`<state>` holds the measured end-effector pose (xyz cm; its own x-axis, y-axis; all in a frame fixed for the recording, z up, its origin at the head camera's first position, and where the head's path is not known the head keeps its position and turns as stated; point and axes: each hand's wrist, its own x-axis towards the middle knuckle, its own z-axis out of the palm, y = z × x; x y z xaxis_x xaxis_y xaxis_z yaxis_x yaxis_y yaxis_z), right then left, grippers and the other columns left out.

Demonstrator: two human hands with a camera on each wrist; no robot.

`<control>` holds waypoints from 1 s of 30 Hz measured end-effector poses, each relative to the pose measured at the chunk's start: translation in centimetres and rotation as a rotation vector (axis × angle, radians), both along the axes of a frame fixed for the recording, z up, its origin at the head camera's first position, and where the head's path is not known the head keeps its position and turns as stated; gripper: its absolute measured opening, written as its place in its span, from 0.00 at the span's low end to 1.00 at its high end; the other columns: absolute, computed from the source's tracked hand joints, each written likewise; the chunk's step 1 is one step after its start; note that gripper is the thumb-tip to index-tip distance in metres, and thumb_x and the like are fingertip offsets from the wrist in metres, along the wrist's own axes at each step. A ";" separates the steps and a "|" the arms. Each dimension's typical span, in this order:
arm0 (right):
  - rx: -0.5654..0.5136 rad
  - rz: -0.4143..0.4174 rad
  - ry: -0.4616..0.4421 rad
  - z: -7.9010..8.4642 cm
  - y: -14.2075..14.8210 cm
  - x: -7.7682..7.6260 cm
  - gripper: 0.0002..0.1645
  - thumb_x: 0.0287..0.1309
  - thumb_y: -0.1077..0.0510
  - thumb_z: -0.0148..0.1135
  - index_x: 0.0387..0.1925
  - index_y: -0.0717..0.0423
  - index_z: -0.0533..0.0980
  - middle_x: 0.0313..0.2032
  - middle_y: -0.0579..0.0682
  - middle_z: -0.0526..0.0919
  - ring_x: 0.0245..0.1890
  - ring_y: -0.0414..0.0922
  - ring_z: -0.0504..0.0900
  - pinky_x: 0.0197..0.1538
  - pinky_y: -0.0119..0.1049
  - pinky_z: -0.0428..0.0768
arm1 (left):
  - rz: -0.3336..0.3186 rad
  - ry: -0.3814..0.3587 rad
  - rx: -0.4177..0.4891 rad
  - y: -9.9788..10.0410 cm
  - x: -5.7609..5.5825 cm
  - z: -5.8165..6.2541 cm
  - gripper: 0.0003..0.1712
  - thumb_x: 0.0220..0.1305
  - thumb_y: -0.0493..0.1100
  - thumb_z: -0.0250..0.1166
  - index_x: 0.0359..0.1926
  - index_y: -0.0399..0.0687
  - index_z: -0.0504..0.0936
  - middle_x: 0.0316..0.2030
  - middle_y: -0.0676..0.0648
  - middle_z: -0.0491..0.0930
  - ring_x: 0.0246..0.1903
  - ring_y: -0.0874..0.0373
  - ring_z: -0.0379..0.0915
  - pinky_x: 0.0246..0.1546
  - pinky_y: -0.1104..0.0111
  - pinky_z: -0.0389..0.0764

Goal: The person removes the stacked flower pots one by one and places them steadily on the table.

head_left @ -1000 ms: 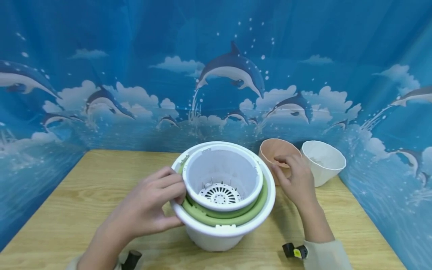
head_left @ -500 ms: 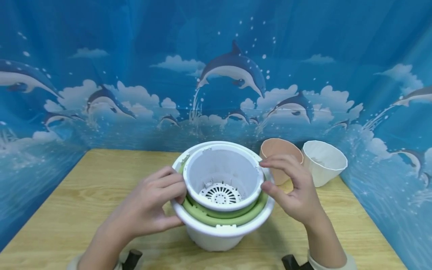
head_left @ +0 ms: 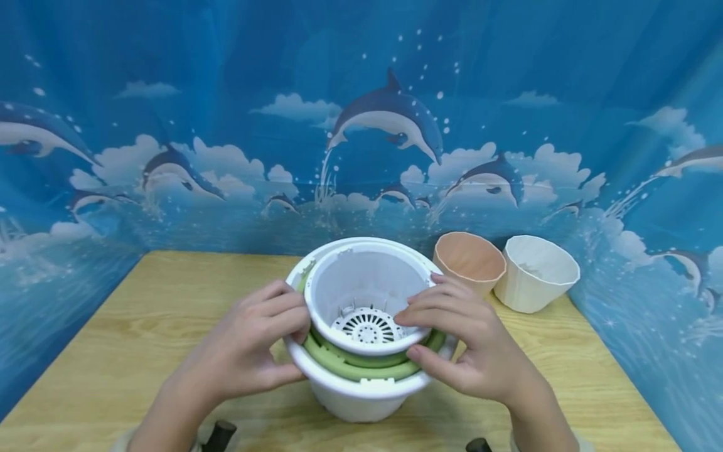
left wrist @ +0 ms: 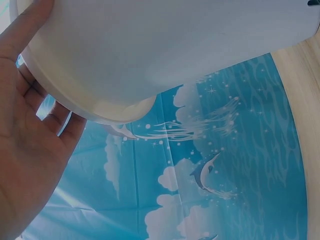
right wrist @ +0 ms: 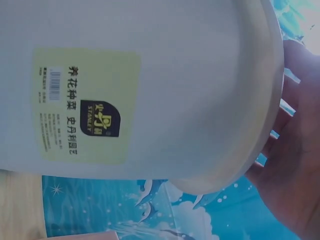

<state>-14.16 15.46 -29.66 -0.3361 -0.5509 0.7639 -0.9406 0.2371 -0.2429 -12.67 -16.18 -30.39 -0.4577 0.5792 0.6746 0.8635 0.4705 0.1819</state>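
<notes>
A large white flowerpot (head_left: pixel 358 405) stands on the table with green flowerpots (head_left: pixel 341 366) nested in it. Innermost sits a smaller white flowerpot (head_left: pixel 361 276) with a slotted bottom. My left hand (head_left: pixel 243 348) grips the large pot's left rim, fingers over the edge and thumb under it. At the right, my right hand (head_left: pixel 471 339) pinches the small white pot's rim, fingertips inside and thumb outside. In the left wrist view the large pot's plain wall fills the top. The right wrist view shows a pale green label (right wrist: pixel 87 105) on its side.
Behind and to the right, a peach-coloured pot (head_left: pixel 471 256) stands beside a white faceted pot (head_left: pixel 531 295). A blue curtain (head_left: pixel 254 125) printed with dolphins rises behind the wooden table (head_left: pixel 141 314).
My right hand has come from in front of the peach-coloured pot leftward to the nested pots, and now pinches the small white pot's rim. The left hand keeps its grip.
</notes>
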 end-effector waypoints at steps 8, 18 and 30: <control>0.048 -0.033 0.033 0.3 -0.6 0.8 0.14 0.62 0.51 0.65 0.49 0.45 0.83 0.41 0.40 0.86 0.45 0.40 0.82 0.72 0.51 0.61 | 0.000 -0.003 0.002 -0.1 0.0 0.0 0.25 0.37 0.48 0.79 0.27 0.59 0.68 0.34 0.65 0.71 0.41 0.67 0.65 0.39 0.72 0.73; 0.025 0.009 0.116 0.5 -1.2 0.8 0.12 0.65 0.53 0.64 0.47 0.51 0.84 0.37 0.43 0.86 0.40 0.40 0.82 0.70 0.44 0.67 | -0.007 -0.022 0.006 -0.1 0.1 0.0 0.25 0.38 0.48 0.79 0.27 0.59 0.68 0.34 0.65 0.70 0.41 0.67 0.65 0.39 0.72 0.73; 0.003 0.004 0.187 0.6 -1.7 0.8 0.13 0.66 0.54 0.62 0.47 0.56 0.82 0.37 0.45 0.86 0.39 0.42 0.82 0.68 0.40 0.69 | -0.005 -0.005 0.001 -0.1 0.0 0.1 0.25 0.38 0.48 0.79 0.27 0.58 0.68 0.34 0.65 0.71 0.41 0.67 0.66 0.39 0.71 0.74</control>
<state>-13.37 13.77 -29.07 -0.1865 -0.5542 0.8113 -0.9702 0.2337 -0.0633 -12.65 -16.31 -30.30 -0.4581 0.5810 0.6728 0.8649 0.4660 0.1865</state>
